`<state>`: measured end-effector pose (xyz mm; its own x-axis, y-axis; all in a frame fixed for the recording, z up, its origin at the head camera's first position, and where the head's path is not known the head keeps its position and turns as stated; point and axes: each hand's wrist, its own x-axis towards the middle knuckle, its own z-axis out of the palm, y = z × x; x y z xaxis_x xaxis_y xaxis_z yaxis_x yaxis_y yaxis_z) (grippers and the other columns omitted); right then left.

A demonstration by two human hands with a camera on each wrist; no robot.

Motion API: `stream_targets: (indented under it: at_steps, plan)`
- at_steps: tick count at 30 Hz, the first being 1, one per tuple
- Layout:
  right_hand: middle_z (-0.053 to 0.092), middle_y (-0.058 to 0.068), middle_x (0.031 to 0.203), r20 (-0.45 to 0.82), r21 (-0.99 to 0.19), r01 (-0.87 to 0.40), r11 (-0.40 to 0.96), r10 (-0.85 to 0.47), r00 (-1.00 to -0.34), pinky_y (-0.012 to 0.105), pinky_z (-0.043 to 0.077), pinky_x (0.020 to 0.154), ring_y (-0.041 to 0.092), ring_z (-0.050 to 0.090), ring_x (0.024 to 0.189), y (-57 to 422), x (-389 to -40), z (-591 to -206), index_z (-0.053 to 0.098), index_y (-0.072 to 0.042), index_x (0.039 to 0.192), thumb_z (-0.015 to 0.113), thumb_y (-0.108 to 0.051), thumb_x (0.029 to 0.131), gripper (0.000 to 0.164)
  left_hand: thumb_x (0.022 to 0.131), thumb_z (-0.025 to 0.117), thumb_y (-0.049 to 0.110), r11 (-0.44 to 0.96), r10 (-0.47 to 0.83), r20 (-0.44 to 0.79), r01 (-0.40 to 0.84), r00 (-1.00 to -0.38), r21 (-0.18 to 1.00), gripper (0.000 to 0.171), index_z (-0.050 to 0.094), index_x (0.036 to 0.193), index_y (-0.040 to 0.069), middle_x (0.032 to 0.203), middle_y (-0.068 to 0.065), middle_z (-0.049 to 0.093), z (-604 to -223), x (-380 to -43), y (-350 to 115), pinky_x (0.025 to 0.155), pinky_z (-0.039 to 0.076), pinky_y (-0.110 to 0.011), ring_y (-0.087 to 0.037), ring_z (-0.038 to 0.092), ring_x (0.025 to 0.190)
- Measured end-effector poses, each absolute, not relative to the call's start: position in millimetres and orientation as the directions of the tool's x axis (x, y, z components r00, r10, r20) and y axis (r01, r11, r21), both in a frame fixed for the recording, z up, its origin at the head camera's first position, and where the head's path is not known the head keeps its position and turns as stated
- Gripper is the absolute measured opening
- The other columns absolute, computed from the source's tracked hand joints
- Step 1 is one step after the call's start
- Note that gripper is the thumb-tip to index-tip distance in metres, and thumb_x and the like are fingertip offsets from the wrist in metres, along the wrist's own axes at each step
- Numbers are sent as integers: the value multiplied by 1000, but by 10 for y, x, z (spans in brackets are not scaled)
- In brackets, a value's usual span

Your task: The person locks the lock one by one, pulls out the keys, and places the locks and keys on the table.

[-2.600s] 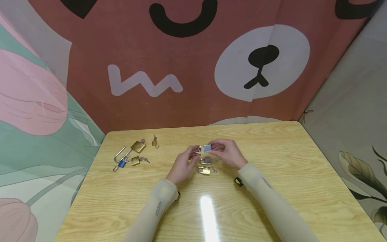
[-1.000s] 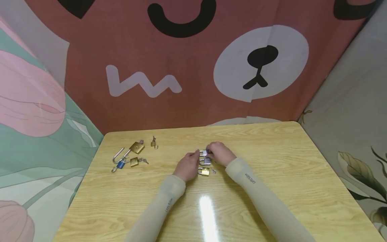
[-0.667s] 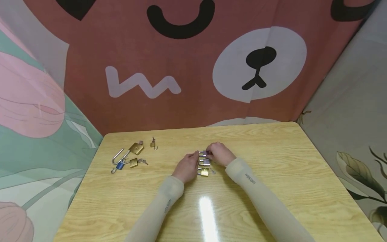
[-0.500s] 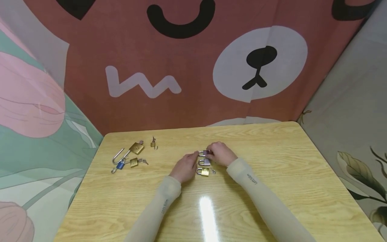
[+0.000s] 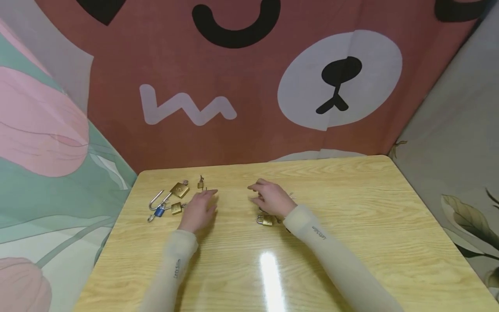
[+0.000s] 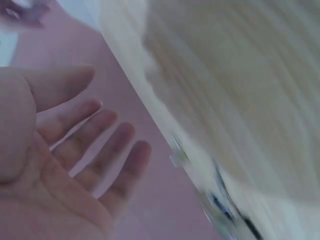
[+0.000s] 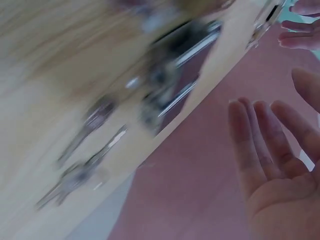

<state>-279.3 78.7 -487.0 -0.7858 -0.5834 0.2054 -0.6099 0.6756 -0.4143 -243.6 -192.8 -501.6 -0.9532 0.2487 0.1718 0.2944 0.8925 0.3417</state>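
Left hand [image 5: 198, 212]: fingers extended and slightly apart, gripping nothing. Nearest items are a small padlock [image 5: 200, 184], its shackle mostly covered by the fingertips, and a brass padlock [image 5: 176, 208], its keys largely hidden behind the hand.

Right hand [image 5: 273, 200]: fingers loosely extended, thumb apart, gripping nothing. It screens most of a group of padlocks on the wooden table [image 5: 351, 195]; 1 gold padlock [image 5: 267, 220] shows just beside the wrist. The right wrist view shows 2 bright shackles [image 7: 199, 48] and loose-looking keys [image 7: 75, 176], all blurred; lock markings are illegible.

Beyond the left hand, a large brass padlock [image 5: 180, 190] has its long shackle near a blue padlock [image 5: 159, 211]; contact cannot be determined. Locks in the left wrist view are smeared and cut off.

Lettering on the left sleeve [image 5: 171, 255] and right sleeve [image 5: 331, 251] appears to read "Let's Slim".
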Motion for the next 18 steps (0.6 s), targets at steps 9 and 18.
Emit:
stream_targets:
  at_steps: [9,18]
  plan:
    - [64,7,117,180,-394,-683,615,-677,-714,31,56,73,9,55,79,285,-2707,-4815,57,-14,136,64,-28,95,44,82,73,13,950,84,111,113,-990,291,62,51,139,2,133,-28,56,-4956,-2332,-2614,95,46,-66,-49,49,119]
    - [65,6,115,169,-349,-739,576,-737,-654,28,55,74,7,53,78,-107,-2636,-4793,59,-14,135,64,-29,95,43,83,72,6,962,71,131,103,-989,254,43,61,122,-7,117,-29,63,-5026,-2330,-2737,88,52,-61,-46,56,105]
